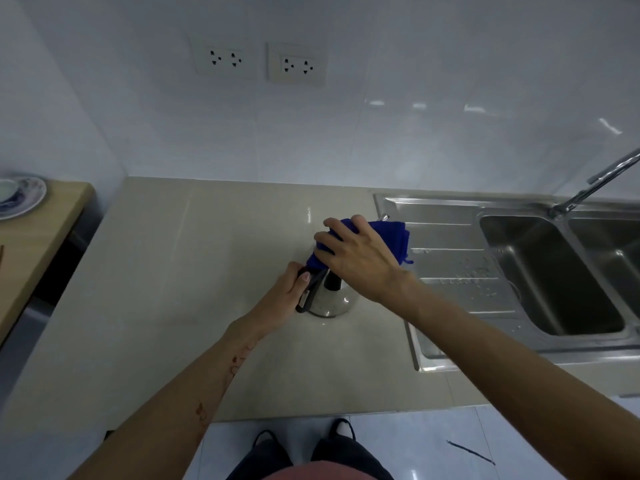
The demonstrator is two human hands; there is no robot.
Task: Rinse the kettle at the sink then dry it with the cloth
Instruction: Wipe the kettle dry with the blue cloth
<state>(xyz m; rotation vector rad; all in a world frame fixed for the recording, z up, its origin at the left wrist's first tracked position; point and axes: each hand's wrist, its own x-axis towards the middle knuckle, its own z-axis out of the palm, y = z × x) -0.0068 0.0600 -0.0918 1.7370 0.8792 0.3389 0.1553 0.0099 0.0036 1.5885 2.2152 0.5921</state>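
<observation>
A shiny steel kettle (331,304) with a black handle stands on the beige counter, just left of the sink's draining board. My left hand (284,296) grips the black handle at the kettle's near left side. My right hand (356,255) presses a blue cloth (388,239) against the kettle's top and far side, fingers spread over it. The cloth and my right hand hide most of the kettle's body; only its lower rim and part of the lid knob show.
A steel double sink (550,271) with a wet draining board and a tap (595,183) lies to the right. A patterned plate (24,197) rests on a wooden shelf (31,244) at the left. Two wall sockets (259,62) sit above the counter (166,289).
</observation>
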